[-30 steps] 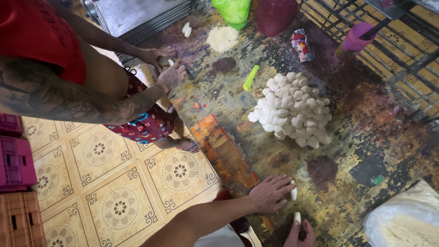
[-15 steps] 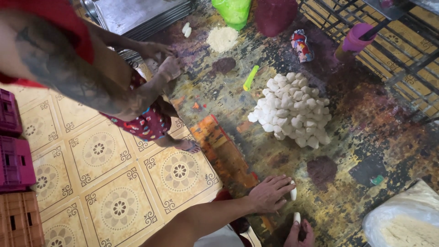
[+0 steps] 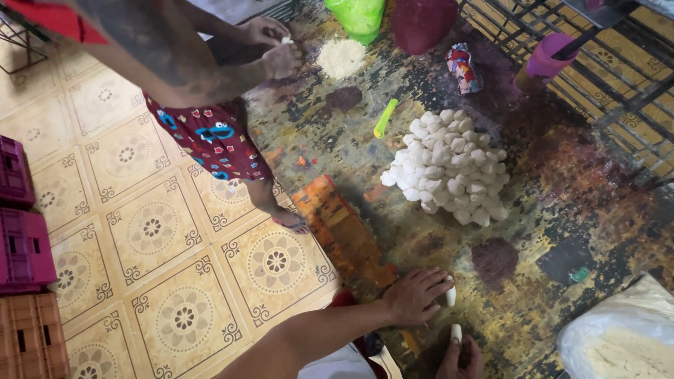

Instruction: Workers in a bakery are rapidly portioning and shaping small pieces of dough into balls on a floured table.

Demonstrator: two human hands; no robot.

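counter: you're looking down at a worn counter (image 3: 562, 175) with patchy dark, rusty and yellow paint; its left edge runs diagonally over a patterned tile floor (image 3: 161, 231).

other person: someone in red patterned shorts (image 3: 210, 137) stands at the far left edge of the counter, both their hands (image 3: 277, 45) together over it, pinching a small white bit. Not your hands.

dough pile: big heap of white dough pieces (image 3: 449, 165) sits mid-counter, well apart from both your hands.

bag: clear plastic bag of pale flour (image 3: 625, 337) at the near right corner.

crates: purple and brown crates (image 3: 24, 281) stacked on the floor at far left.

powder: small pale powder heap (image 3: 341, 57) near the far edge, with a green bag (image 3: 358, 15) and a dark red one (image 3: 421, 21) just behind it.

left hand: your left hand (image 3: 414, 295) lies palm down at the near edge of the counter, fingers spread a bit, with a small white dough roll (image 3: 450, 295) at the fingertips. Touching it, not really gripping.

right hand: your right hand (image 3: 460, 354) is mostly cut off at the bottom; it's curled around a second dough roll (image 3: 456, 332) that sticks up out of it.

small stuff: a green stick-shaped tool (image 3: 385, 118) lies just left of the pile.
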